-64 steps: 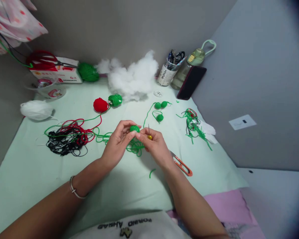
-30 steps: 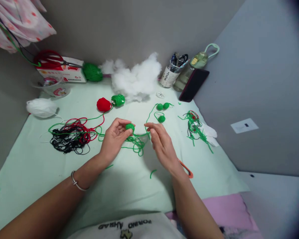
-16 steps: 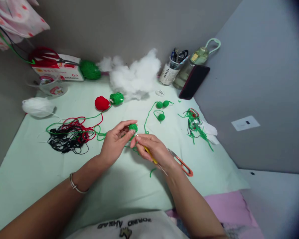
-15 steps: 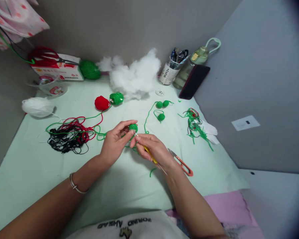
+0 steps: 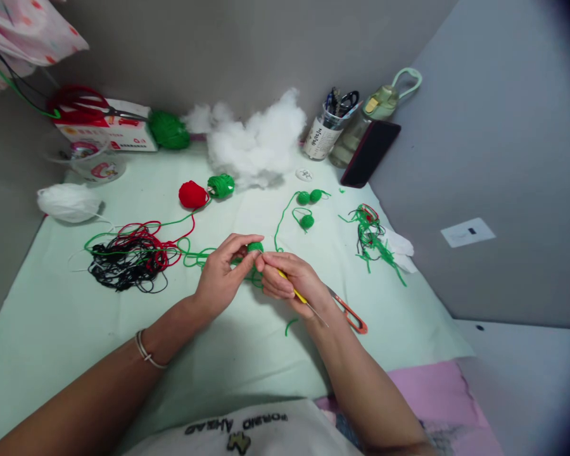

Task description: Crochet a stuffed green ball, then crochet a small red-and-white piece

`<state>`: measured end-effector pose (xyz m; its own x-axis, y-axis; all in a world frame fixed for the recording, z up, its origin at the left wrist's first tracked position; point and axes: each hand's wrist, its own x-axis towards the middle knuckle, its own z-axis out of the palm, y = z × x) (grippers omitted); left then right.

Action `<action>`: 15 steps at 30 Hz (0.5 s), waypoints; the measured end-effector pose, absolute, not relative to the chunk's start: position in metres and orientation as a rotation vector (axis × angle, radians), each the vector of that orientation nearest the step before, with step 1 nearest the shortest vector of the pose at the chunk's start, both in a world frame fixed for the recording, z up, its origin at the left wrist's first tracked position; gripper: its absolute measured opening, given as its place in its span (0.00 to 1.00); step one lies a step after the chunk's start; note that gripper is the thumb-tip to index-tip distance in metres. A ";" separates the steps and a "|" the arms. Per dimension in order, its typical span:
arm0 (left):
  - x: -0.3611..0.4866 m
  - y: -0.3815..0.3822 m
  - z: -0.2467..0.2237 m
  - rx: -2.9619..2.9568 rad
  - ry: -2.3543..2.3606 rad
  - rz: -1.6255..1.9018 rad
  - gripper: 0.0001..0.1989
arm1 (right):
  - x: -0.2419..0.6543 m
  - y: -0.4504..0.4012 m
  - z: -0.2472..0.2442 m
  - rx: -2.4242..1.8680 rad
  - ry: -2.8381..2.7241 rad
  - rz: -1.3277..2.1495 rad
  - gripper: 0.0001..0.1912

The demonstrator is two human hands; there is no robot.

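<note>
Between the fingers of my left hand [image 5: 223,272] is a small green crochet piece [image 5: 255,247], partly hidden by the thumb. My right hand [image 5: 292,278] is closed around a crochet hook [image 5: 294,288] with a yellow handle. The hook's front end meets the green piece at my fingertips, and its thin metal rear end sticks out over my wrist. Green yarn [image 5: 194,255] trails leftward from the hands. Beyond them lie several small green crochet balls [image 5: 306,221]. Orange-handled thread snips [image 5: 354,318] lie partly behind my right wrist.
A black yarn tangle [image 5: 126,263] lies left, near a white yarn ball [image 5: 69,202] and a red yarn ball [image 5: 192,194]. White stuffing [image 5: 261,142] is piled at the back. A pen cup [image 5: 322,135], bottle [image 5: 382,101] and phone [image 5: 370,154] stand back right; yarn scraps [image 5: 373,240] lie right.
My right hand has turned slightly, so the hook's rear end points further right and more of its shaft shows. The green piece has tilted a little and is more covered by my fingers.
</note>
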<state>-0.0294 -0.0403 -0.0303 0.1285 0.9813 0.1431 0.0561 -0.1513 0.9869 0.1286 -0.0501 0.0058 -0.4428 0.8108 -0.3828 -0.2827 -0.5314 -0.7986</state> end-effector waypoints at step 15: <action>-0.029 -0.037 -0.027 1.377 1.060 1.070 0.09 | 0.117 -0.066 0.008 -1.320 -1.373 1.541 0.14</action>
<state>-0.0292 -0.0371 -0.0271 0.2087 0.9767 0.0509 0.0416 -0.0609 0.9973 0.1168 -0.0665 0.0079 -0.2562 0.9358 -0.2421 0.1329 -0.2139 -0.9678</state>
